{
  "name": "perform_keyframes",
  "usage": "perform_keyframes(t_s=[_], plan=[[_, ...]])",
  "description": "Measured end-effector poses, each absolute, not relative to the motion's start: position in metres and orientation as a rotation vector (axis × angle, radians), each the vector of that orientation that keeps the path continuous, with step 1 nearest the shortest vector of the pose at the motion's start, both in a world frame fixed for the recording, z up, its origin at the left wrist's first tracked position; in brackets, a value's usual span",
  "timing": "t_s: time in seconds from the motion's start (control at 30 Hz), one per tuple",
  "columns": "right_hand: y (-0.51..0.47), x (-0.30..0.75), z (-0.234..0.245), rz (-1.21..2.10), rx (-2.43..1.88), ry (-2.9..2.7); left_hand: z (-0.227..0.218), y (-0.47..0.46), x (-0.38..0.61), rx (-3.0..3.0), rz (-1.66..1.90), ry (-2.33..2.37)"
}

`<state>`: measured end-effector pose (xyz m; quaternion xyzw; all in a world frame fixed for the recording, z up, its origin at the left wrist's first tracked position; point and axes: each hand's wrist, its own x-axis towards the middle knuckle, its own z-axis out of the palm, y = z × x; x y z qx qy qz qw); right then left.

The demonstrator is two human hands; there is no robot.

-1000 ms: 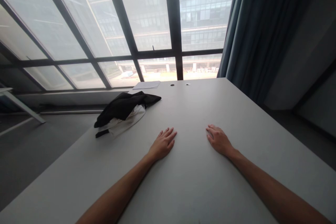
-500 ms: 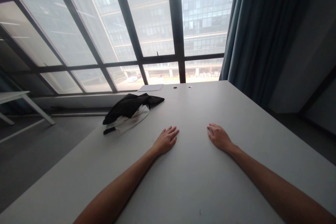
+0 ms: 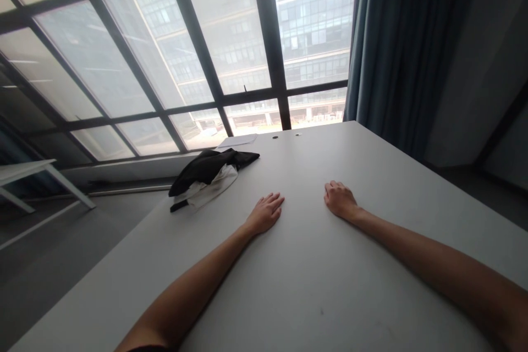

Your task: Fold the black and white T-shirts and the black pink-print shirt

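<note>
The left hand (image 3: 266, 213) is laid palm down on the white table (image 3: 297, 269), its fingers extended and slightly parted, presumably so that the arm is supported. The right hand (image 3: 340, 200) is rested opposite, well apart, its fingers curled inward (whether anything is enclosed cannot be told from this angle). The black and white cloth (image 3: 202, 170) is heaped beyond the left hand, untouched, by the table's left edge, perhaps placed there to be out of the arms' way.
</note>
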<state>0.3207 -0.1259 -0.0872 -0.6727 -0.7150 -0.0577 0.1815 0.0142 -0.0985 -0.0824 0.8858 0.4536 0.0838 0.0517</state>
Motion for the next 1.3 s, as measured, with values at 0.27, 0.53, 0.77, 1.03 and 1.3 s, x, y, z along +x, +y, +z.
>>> perform_keyframes(t_s=[0.27, 0.53, 0.77, 1.03, 1.3], plan=[[-0.123, 0.33, -0.091, -0.092, -1.86, -1.957, -0.086, -0.097, 0.014, 2.738, 0.304, 1.354], [-0.121, 0.333, -0.093, -0.053, -1.845, -1.963, -0.088, -0.094, 0.015, 2.754, 0.348, 1.355], [-0.122, 0.334, -0.092, -0.065, -1.838, -1.992, -0.09, -0.092, 0.016, 2.774, 0.368, 1.352], [-0.123, 0.33, -0.092, -0.099, -1.843, -1.991, -0.09, -0.092, 0.014, 2.784, 0.374, 1.35], [-0.124, 0.326, -0.092, -0.133, -1.872, -1.984, -0.086, -0.097, 0.014, 2.766, 0.413, 1.35]])
